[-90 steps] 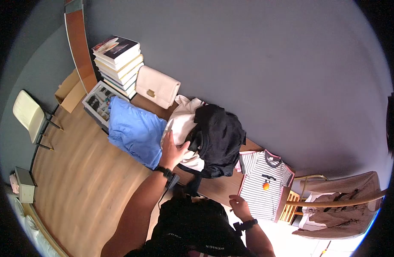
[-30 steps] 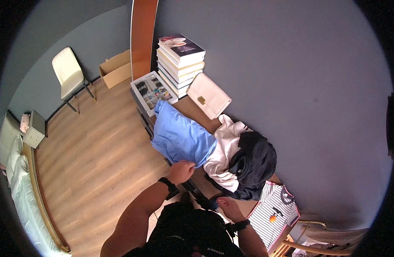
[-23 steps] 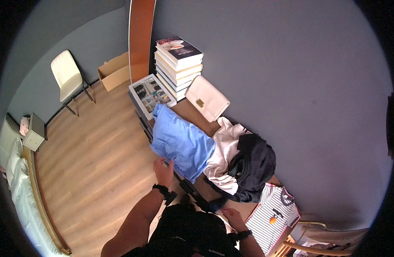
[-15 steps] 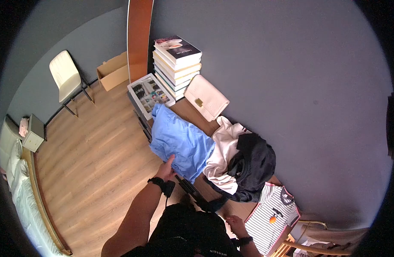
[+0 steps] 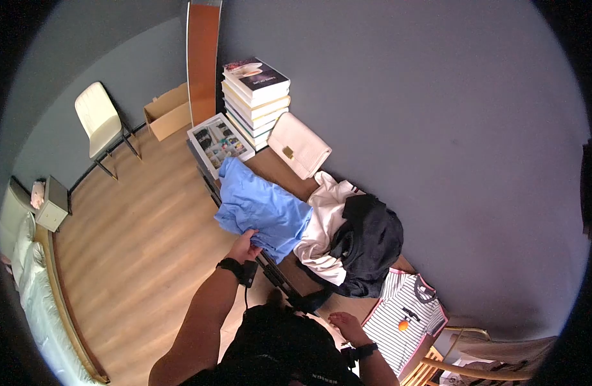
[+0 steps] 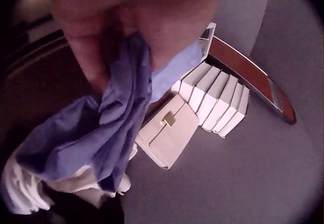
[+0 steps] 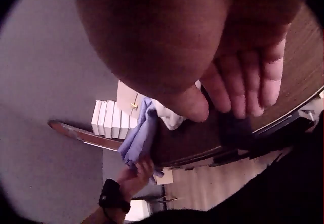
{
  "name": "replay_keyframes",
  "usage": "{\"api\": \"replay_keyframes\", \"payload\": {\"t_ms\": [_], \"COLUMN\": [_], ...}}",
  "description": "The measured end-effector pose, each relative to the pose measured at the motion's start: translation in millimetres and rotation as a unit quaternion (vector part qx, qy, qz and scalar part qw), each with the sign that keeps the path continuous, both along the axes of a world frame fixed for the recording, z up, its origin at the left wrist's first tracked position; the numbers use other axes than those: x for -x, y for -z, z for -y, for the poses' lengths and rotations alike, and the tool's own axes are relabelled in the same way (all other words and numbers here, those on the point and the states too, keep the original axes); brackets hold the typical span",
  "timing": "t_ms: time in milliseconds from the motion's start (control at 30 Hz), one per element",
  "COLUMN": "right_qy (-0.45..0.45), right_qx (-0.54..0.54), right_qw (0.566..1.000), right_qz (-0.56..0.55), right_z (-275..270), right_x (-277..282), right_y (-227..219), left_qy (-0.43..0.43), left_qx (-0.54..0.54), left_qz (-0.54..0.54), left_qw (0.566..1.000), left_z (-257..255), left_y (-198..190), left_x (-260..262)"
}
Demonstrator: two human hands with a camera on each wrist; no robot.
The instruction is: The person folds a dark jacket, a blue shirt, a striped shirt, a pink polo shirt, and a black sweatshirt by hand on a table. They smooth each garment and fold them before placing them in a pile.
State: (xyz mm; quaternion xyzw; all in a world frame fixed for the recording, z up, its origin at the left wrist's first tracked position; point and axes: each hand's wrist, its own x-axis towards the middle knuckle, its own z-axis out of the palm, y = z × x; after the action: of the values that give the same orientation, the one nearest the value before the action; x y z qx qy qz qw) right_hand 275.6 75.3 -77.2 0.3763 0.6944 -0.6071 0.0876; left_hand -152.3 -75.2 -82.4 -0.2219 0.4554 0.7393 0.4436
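Observation:
My left hand (image 5: pixel 244 247) pinches the front edge of a blue garment (image 5: pixel 264 209) on the long brown table; in the left wrist view the blue cloth (image 6: pixel 121 107) bunches between thumb and fingers. Against the blue garment lies a white garment (image 5: pixel 322 225), with a black garment (image 5: pixel 373 241) partly over it. My right hand (image 5: pixel 349 327) hovers by the table's front edge, left of a striped shirt (image 5: pixel 399 321) laid flat. Its fingers (image 7: pixel 248 82) are relaxed and hold nothing in the right wrist view.
Behind the blue garment stand a pink bag (image 5: pixel 299 145), a stack of books (image 5: pixel 256 96) and a compartment box (image 5: pixel 220 143). A white chair (image 5: pixel 100 119), a cardboard box (image 5: pixel 168 112) and a bed (image 5: pixel 45 309) are at the left. A wooden-armed chair (image 5: pixel 489 370) stands at right.
My left hand has left the white garment, moved to the blue one and taken hold of its edge. The view swung left, then slightly back. My right hand stays near the table's front edge, empty.

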Motion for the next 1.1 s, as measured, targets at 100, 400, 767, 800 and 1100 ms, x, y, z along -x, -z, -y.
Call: {"api": "replay_keyframes", "payload": {"t_ms": [100, 400, 767, 800, 1100], "right_qy": [-0.024, 0.128, 0.304, 0.309, 0.343], "right_qx": [0.029, 0.278, 0.232, 0.231, 0.055], "right_qw": [0.999, 0.949, 0.922, 0.92, 0.899], "right_qz": [-0.02, -0.075, -0.063, -0.064, -0.265], "right_z": [-10, 0, -6, -5, 0], "right_x": [36, 169, 321, 326, 346], "right_y": [-12, -66, -13, -14, -103], "left_qy": [-0.026, 0.045, 0.335, 0.459, 0.422], "left_qx": [-0.005, -0.033, -0.019, -0.041, 0.093], "left_qz": [-0.002, 0.074, 0.046, -0.074, -0.639], "left_qw": [1.0, 0.996, 0.941, 0.884, 0.637], "left_z": [-6, 7, 31, 38, 45], "left_y": [0, 15, 7, -8, 12], "left_x": [1, 5, 43, 55, 122]}}
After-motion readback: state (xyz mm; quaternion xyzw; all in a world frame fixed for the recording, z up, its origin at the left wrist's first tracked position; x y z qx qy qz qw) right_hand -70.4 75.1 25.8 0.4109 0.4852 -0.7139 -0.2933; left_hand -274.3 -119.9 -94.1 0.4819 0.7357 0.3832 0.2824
